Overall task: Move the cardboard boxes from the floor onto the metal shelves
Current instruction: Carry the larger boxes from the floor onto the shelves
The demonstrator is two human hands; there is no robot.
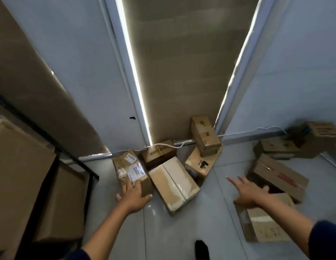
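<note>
left hand grips near end of the labelled cardboard box, thumb on one side, fingers curled over top and far edge, box still on the floor by the wall. right hand holds nothing, fingers spread wide and straight, hovering between the taped box and a flat box off to the right. more boxes on the floor: upright box leaning on the wall atop a printed box, dark box behind, open box under right forearm, a blurred pile far right. metal shelf at left with big cartons already on it. judgement: pickup just starting, most boxes not yet moved. risks: one-handed end grip could let the long box tip or slip if heavy; white cable runs along the wall just behind it, cannot tell if touching, could snag on lift; dragging may nudge the taped box beside it, and the leaning upright box could topple; shelf looks crowded, fit uncertain
</note>
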